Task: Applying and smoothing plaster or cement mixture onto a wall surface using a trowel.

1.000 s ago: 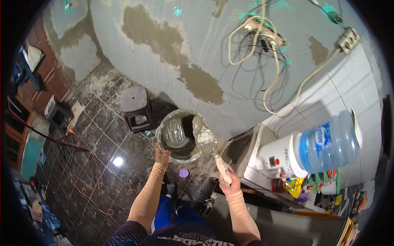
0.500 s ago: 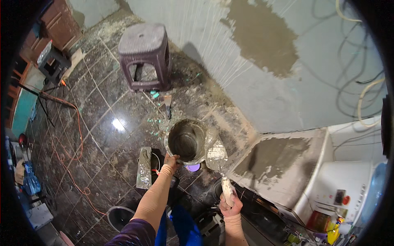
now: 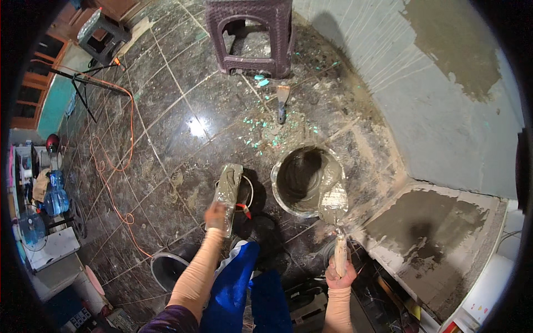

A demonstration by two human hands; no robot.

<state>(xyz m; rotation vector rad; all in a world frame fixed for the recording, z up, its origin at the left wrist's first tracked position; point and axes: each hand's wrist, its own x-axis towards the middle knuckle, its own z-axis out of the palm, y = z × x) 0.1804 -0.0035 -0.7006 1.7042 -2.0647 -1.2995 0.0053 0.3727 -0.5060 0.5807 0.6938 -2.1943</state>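
Observation:
In my right hand [image 3: 340,272] is the pale handle of a pointing trowel [image 3: 335,200]. Its mortar-smeared blade rests at the right rim of a bucket [image 3: 276,180] containing wet grey mortar [image 3: 297,173]. My left hand [image 3: 216,215] is over the lower part of a flat rectangular plastering trowel [image 3: 229,183], also coated with mortar. Motion smears the left fingers, so their grip is unclear. The flat trowel lies across a smaller dark bucket [image 3: 248,195] with a thin pale rim.
A putty knife [image 3: 282,105] lies on the dark tiled floor among green flakes, before a purple plastic stool [image 3: 252,64]. An orange cord [image 3: 132,139] snakes along the left. Another bucket [image 3: 166,272] stands near my left forearm. A mortar-patched ledge [image 3: 422,222] meets the wall at right.
My left hand has let go of the mortar bucket's rim and moved left to the flat trowel. The view has shifted. My right hand still holds the pointing trowel at the bucket.

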